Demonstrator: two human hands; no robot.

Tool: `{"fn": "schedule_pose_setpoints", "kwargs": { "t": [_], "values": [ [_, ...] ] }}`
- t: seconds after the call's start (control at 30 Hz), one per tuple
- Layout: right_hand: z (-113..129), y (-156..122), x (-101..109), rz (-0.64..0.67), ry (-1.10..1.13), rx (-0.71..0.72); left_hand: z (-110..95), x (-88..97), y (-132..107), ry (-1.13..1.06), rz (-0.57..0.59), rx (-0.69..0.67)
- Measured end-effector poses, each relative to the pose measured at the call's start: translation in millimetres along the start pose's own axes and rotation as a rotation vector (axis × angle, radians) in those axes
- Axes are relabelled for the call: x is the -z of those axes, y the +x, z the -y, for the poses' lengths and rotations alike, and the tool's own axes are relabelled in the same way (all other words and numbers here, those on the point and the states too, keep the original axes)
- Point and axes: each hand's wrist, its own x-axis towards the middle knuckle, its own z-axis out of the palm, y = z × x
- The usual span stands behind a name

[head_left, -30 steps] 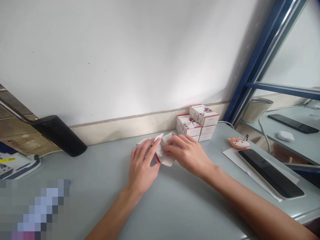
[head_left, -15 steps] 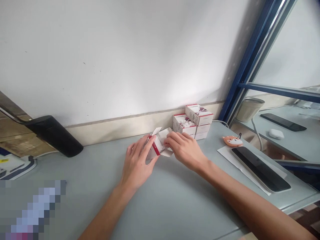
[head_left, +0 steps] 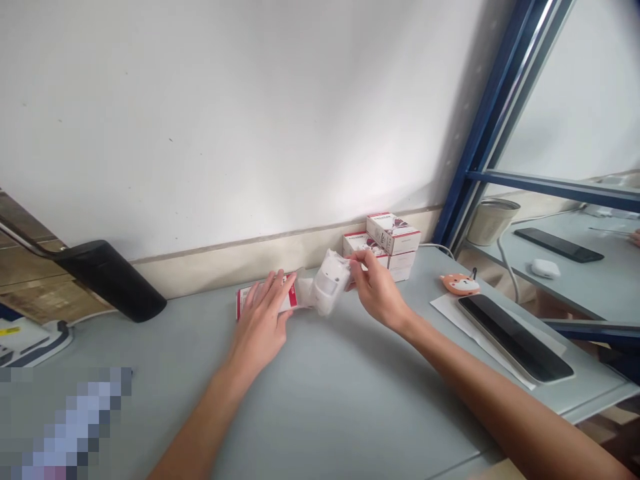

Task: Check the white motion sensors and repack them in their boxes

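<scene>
A small red and white carton (head_left: 250,300) lies on its side on the grey table (head_left: 325,400), its open end toward the right. My left hand (head_left: 260,320) rests flat on it, fingers stretched out. My right hand (head_left: 375,287) pinches a white plastic-wrapped item (head_left: 327,287) that sits just outside the carton's mouth, lifted a little off the table.
A stack of the same red and white cartons (head_left: 385,243) stands against the wall behind my right hand. A phone (head_left: 515,337) on white paper and an orange figure (head_left: 460,283) lie at the right. A black object (head_left: 110,280) leans at the left. A blue frame post (head_left: 490,127) rises at the right.
The carton has been laid flat under my left hand. My right hand has drawn the white wrapped item out of its open end and raised it.
</scene>
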Motion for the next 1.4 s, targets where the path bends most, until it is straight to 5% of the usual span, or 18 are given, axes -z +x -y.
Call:
{"fn": "schedule_pose_setpoints", "kwargs": {
  "t": [0.2, 0.37, 0.47, 0.6, 0.8, 0.87, 0.97, 1.07, 1.13, 1.23, 1.4],
  "values": [
    [2.7, 1.7, -0.7, -0.075, 0.205, -0.032, -14.8, -1.3, 0.7, -0.289, -0.115, 0.101],
    [9.1, 1.5, -2.6, -0.098, 0.385, -0.125, -63.2, 14.9, 7.0, -1.137, -0.004, 0.644],
    [12.1, 0.2, -3.6, -0.054, 0.448, -0.173, -75.0, 21.0, 10.7, -1.501, 0.102, 0.805],
    [19.4, -3.2, -4.1, 0.009, 0.471, -0.176, -71.8, 18.0, 11.0, -1.724, 0.169, 0.906],
    [34.5, -9.7, -2.6, 0.141, 0.227, 0.018, -71.8, 12.1, 8.7, -1.946, 0.155, 1.059],
    [37.3, -11.0, -1.4, 0.08, 0.176, 0.063, -72.9, 13.3, 9.3, -2.008, 0.167, 1.064],
    [39.6, -10.7, 4.2, -0.183, 0.099, 0.162, -71.7, 14.2, 10.0, -2.026, 0.184, 1.084],
    [39.6, -7.7, 13.7, -0.486, -0.077, 0.347, -69.2, 12.6, 9.5, -1.953, 0.199, 1.16],
    [37.2, -5.5, 18.9, -0.572, -0.217, 0.495, -69.0, 12.0, 9.1, -1.946, 0.195, 1.174],
    [28.9, -4.4, 19.0, -0.44, -0.414, 0.55, -71.6, 14.4, 8.3, -2.033, 0.19, 1.166],
    [5.8, -9.6, 2.4, 0.064, -0.647, 0.312, -74.5, 20.3, 7.1, -2.143, 0.175, 1.261]
  ]
}}
